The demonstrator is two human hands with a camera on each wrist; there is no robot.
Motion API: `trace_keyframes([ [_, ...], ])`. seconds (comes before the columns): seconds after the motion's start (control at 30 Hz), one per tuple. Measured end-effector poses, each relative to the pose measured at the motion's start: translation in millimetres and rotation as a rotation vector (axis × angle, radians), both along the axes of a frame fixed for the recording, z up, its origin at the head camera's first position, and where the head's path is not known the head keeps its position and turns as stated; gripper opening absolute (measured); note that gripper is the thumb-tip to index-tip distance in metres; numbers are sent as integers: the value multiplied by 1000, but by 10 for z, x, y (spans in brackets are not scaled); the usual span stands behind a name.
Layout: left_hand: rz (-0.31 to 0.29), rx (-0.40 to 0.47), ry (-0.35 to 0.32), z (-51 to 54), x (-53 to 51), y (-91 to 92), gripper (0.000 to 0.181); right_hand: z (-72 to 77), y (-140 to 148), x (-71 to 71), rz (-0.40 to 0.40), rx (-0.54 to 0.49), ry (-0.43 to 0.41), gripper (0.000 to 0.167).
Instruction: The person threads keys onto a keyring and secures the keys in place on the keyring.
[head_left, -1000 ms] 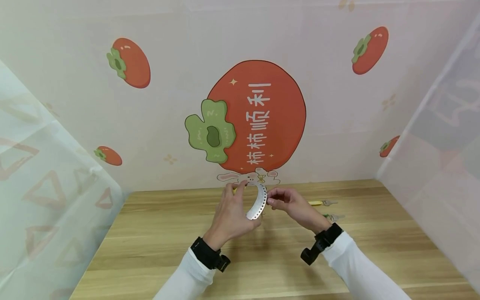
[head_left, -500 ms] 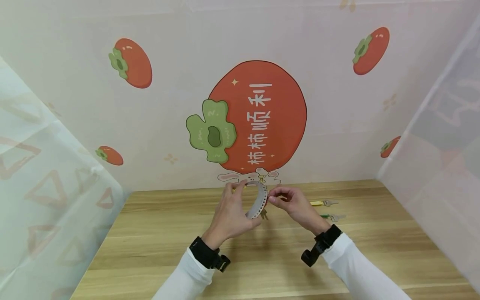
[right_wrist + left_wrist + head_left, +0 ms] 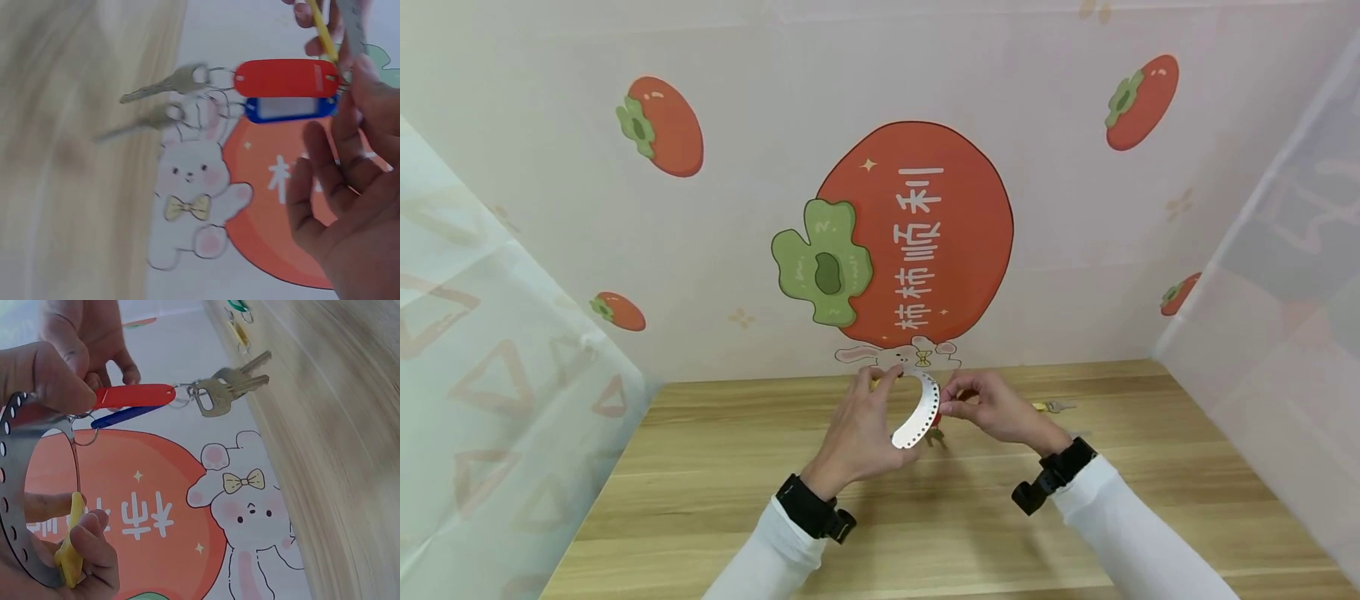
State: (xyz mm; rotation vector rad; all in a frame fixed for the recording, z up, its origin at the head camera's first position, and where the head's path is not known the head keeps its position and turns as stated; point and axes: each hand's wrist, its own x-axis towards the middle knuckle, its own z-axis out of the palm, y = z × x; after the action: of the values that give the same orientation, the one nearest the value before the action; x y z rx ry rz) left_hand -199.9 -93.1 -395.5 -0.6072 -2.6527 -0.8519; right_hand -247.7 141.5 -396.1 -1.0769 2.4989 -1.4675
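The left hand (image 3: 861,425) grips a curved white metal piece (image 3: 922,414) with a row of holes along its edge; a yellow tag (image 3: 73,540) is by its fingers in the left wrist view. At the piece's right edge, the thumb and fingers of the right hand (image 3: 992,408) pinch near the end of a red tag (image 3: 286,78). A blue tag (image 3: 290,108) hangs just beside the red one. Keys (image 3: 215,394) dangle from rings at the tags' far ends. Exactly how the tags join the metal piece is hidden by the fingers.
On the wooden table (image 3: 737,500), right of the hands, lies a yellow-tagged key (image 3: 1054,407). A green tag (image 3: 237,305) with a ring shows at the top of the left wrist view. A printed backdrop (image 3: 737,83) stands behind the table.
The metal piece has turned its flat face more to the head camera and shifted slightly right and down. The right forearm has moved a little right, now covering the green tag in the head view.
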Motion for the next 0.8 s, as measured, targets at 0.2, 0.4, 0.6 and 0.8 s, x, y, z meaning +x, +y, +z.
trace_keyframes([
  [0.2, 43, -13, -5, -14, 8, -8, 104, 26, -46, 69, -110, 49, 154, 4],
  [0.4, 113, -12, -1, -6, 26, 45, 106, -114, -176, 130, -316, 36, 398, 3],
  [0.6, 143, -3, 5, -2, 31, 75, 107, -162, -275, 154, -443, 36, 482, 6],
  [0.8, 164, -9, 9, -23, 24, 89, 104, -182, -330, 158, -497, 63, 509, 6],
])
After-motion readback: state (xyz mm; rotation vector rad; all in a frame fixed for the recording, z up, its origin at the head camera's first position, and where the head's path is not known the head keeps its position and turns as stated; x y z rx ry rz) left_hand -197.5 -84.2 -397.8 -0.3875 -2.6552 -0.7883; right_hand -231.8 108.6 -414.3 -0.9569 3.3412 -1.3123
